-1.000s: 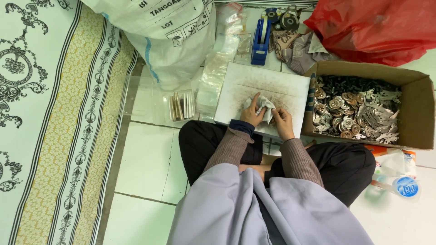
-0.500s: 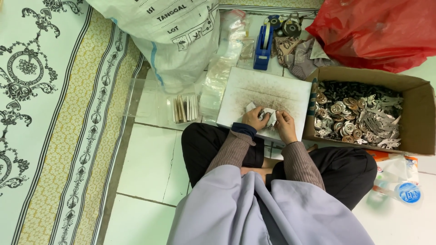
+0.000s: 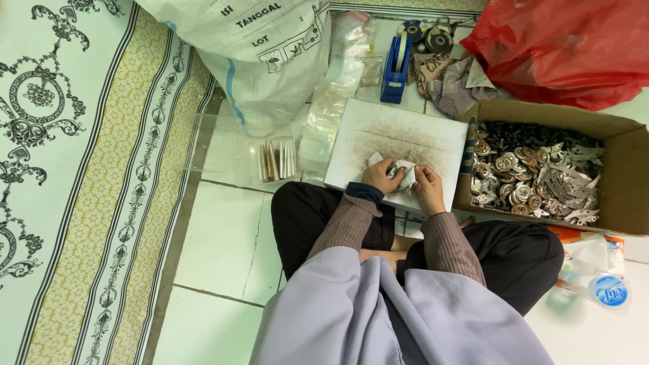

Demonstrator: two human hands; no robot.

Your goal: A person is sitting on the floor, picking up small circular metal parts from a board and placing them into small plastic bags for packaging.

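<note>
Person sat cross-legged on tiled floor, both hands over stained white board point(image 3: 399, 135) at 12 o'clock. Left hand point(image 3: 382, 177) and right hand point(image 3: 428, 190) closed round small clear plastic packet point(image 3: 404, 172), fingers pinched on its crumpled edges; contents too small to tell. Packet lay between hands, long axis roughly 9-to-3, left hand slightly nearer. Cardboard box point(image 3: 629, 176) of metal parts point(image 3: 534, 176) stood at 2 o'clock, nearer right hand.

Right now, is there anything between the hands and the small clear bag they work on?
Nothing visible is. The left hand and right hand both grip the small clear bag directly, over the white board.
</note>
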